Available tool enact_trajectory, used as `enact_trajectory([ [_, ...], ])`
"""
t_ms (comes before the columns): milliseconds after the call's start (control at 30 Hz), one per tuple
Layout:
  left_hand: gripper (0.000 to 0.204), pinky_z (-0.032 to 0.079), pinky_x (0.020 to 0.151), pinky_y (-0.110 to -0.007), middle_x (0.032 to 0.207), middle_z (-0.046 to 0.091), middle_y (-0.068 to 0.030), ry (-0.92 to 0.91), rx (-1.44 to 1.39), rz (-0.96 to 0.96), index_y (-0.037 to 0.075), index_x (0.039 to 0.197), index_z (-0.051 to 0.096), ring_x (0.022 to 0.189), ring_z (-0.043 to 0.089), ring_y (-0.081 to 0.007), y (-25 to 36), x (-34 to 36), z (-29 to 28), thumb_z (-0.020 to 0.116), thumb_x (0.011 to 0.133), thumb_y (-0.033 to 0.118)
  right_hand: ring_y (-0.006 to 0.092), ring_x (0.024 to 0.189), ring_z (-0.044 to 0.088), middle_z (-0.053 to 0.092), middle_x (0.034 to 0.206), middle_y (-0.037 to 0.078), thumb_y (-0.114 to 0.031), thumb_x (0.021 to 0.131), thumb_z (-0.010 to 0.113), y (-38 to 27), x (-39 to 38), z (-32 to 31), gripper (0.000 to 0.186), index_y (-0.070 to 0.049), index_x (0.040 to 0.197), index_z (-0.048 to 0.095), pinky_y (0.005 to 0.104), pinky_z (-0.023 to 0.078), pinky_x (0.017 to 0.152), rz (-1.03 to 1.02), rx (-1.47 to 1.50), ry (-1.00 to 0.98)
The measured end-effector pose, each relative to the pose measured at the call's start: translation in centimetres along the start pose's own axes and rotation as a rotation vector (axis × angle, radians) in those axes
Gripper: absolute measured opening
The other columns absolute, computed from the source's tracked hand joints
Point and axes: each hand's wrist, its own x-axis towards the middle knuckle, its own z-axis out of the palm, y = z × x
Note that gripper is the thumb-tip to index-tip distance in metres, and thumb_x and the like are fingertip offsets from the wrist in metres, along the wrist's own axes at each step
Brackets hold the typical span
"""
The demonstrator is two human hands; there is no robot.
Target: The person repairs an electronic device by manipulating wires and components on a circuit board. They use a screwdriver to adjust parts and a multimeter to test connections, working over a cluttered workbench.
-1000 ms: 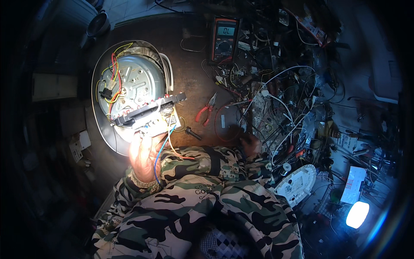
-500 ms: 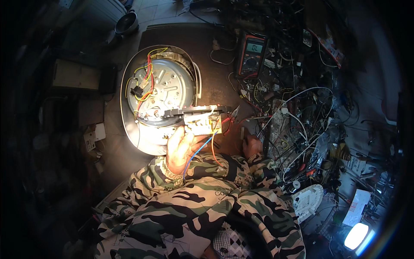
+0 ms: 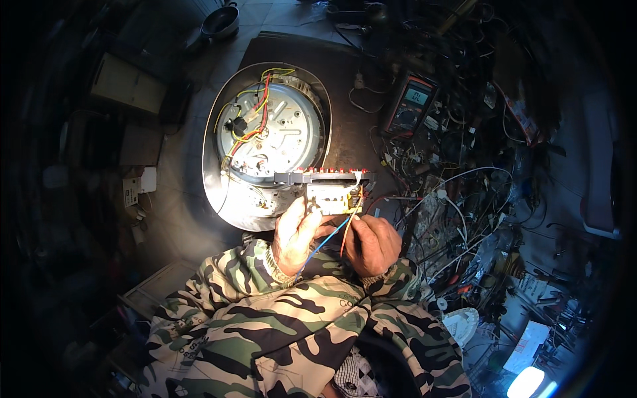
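Observation:
My left hand [image 3: 295,235] grips the lower left edge of a circuit board [image 3: 328,199]. The board has a long black strip with red points along its top and a yellow part at its right end. A blue wire [image 3: 323,245] and an orange wire [image 3: 346,232] hang from it. At the board's lower right corner is my right hand [image 3: 373,245], fingers bent together beside the orange wire; what its fingertips pinch is hidden. Just beyond lies an opened oval appliance housing [image 3: 213,169] with a round metal base [image 3: 292,136] and red, yellow and black wires on it.
A multimeter [image 3: 411,106] with a lit screen lies to the right of the housing on the dark table [image 3: 355,129]. Tangled wires and loose parts [image 3: 438,199] crowd the right side. A lit lamp [image 3: 525,383] glows at lower right, and a black pan [image 3: 220,23] sits at far left.
My right hand has come up from the table at the right to the board's lower right corner. My left hand still holds the board. The whole view has shifted a little.

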Motion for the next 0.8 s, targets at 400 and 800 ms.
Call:
enact_trajectory([
  [400,0.039,0.056,0.089,-0.036,0.128,0.060,-0.0157,0.005,-0.024,0.049,-0.002,0.138,0.045,0.115,0.062,-0.0242,-0.4,-0.6,0.2,0.046,0.105,0.018,0.0293,0.071,0.067,0.067,0.089,0.017,0.005,0.071,0.077,-0.1,-0.9,0.3,0.030,0.004,0.099,0.065,0.0351,0.053,0.059,0.057,-0.001,0.007],
  [800,0.039,0.056,0.088,-0.035,0.129,0.060,-0.0165,-0.016,0.011,0.089,-0.004,0.137,0.045,0.115,0.062,-0.0245,-0.2,-0.6,0.3,0.047,0.104,0.017,0.0278,0.068,0.063,0.065,0.093,0.018,0.001,0.076,0.072,-0.1,-1.3,0.8,0.033,0.007,0.107,0.063,0.0358,0.050,0.056,-0.024,-0.185,0.000],
])
